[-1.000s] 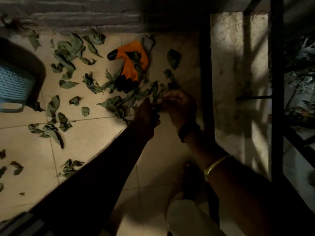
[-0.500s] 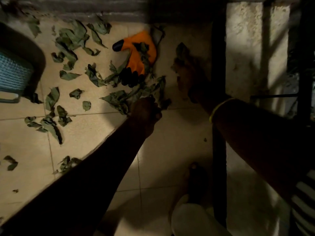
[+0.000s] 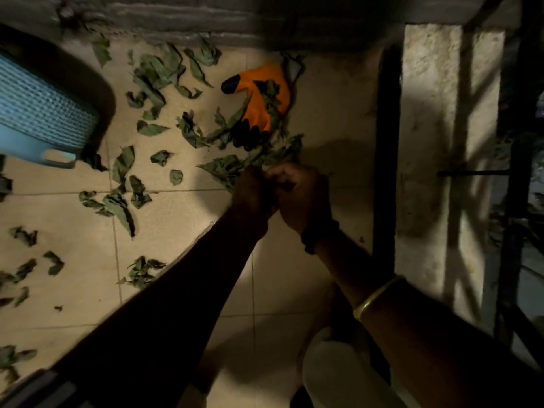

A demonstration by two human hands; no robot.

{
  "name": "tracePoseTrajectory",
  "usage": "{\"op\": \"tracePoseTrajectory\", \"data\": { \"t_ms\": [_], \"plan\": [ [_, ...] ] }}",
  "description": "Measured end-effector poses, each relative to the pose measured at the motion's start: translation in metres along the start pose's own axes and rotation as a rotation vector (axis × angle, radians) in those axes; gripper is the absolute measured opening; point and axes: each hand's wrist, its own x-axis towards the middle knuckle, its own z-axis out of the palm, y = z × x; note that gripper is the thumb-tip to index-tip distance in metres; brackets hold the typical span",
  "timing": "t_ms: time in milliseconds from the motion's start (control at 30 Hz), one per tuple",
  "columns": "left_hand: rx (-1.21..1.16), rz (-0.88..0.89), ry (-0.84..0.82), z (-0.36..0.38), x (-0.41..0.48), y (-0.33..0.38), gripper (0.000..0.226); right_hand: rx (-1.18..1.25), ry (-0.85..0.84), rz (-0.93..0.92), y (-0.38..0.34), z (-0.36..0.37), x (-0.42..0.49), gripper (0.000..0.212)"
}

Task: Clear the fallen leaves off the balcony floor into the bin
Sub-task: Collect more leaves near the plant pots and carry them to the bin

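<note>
I see left hand [image 3: 254,188] and right hand [image 3: 297,192] together, fingers curled on leaves [image 3: 235,170] beside glove [image 3: 260,98]. I'd bunch tight, then carry to bin [image 3: 38,113].

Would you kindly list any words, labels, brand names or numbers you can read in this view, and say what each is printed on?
None can be read.
Orange glove: no print visible.
Blue bin: only a woven pattern, no label.
Wrist band and gold bangle: too dark to show any marking.
Leaves and floor tiles: no text.
</note>
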Motion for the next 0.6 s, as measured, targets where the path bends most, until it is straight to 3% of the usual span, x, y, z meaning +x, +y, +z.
{"op": "tracePoseTrajectory", "data": {
  "t_ms": [67,200,267,367,500,533,600],
  "plan": [
    [-0.056,-0.004,-0.043,-0.003,-0.002,0.006,0.053,-0.072,0.005,-0.033,-0.011,0.003,-0.003,0.014],
    [0.015,0.047,0.003,-0.027,-0.001,0.013,0.034,0.153,-0.467,0.086,-0.021,-0.011,0.016,0.021],
    [-0.035,0.058,0.043,-0.035,0.001,0.022,0.033,0.195,-0.348,0.120,-0.019,-0.013,0.034,0.018],
    [-0.102,0.052,0.061,-0.042,0.002,0.027,0.035,-0.141,-0.067,0.060,-0.006,0.000,0.076,0.030],
    [-0.157,0.033,-0.008,-0.054,0.003,0.019,0.031,-0.665,-0.323,0.080,0.017,0.022,0.128,0.058],
    [-0.171,0.027,-0.014,-0.058,0.004,0.017,0.029,-0.697,-0.329,0.097,0.023,0.026,0.132,0.060],
    [-0.179,0.023,-0.014,-0.065,0.006,0.013,0.025,-0.656,-0.186,0.044,0.026,0.029,0.122,0.055]
  ]
}}
